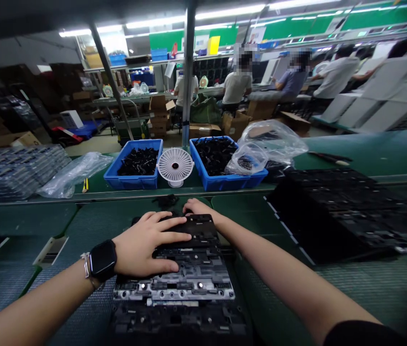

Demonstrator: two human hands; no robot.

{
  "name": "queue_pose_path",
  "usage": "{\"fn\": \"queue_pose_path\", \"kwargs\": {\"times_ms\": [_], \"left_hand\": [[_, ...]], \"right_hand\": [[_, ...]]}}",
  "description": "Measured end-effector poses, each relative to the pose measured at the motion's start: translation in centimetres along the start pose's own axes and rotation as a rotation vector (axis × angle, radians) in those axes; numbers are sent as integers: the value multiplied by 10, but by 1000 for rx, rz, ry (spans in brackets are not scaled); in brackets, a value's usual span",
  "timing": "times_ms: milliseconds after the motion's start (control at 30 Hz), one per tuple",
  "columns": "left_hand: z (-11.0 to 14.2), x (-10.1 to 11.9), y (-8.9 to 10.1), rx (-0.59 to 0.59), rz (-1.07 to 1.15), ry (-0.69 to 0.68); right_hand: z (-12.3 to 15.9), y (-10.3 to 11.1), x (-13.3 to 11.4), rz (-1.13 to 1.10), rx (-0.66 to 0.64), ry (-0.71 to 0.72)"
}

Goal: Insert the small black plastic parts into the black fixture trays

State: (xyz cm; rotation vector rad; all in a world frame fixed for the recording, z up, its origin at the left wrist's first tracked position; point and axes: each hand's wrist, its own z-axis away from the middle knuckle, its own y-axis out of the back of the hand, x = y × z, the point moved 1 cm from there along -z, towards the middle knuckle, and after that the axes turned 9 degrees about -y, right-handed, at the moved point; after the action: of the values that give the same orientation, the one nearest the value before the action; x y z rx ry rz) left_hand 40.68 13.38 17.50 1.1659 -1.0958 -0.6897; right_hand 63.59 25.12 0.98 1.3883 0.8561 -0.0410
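Observation:
A long black and grey plastic frame (189, 288) lies on the green bench in front of me. My left hand (149, 245), with a black watch on its wrist, rests flat on the frame's upper part, fingers stretched out to the right. My right hand (199, 209) reaches to the frame's far end; its fingers curl over the far edge near a small black part (165, 199), and they are partly hidden.
Two blue bins (133, 181) (228, 181) of small black parts flank a white desk fan (175, 166). Clear plastic bags (271, 139) lie behind, a stack of black trays (343, 211) at right, grey trays (12, 170) at left. Other people work in the background.

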Motion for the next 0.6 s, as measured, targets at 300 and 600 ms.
{"fn": "queue_pose_path", "kwargs": {"times_ms": [300, 600], "left_hand": [[14, 38, 9, -82, 80, -74], [30, 57, -2, -68, 117, -55]], "right_hand": [[31, 21, -16, -311, 373, -294], [129, 98, -122, -591, 392, -287]]}}
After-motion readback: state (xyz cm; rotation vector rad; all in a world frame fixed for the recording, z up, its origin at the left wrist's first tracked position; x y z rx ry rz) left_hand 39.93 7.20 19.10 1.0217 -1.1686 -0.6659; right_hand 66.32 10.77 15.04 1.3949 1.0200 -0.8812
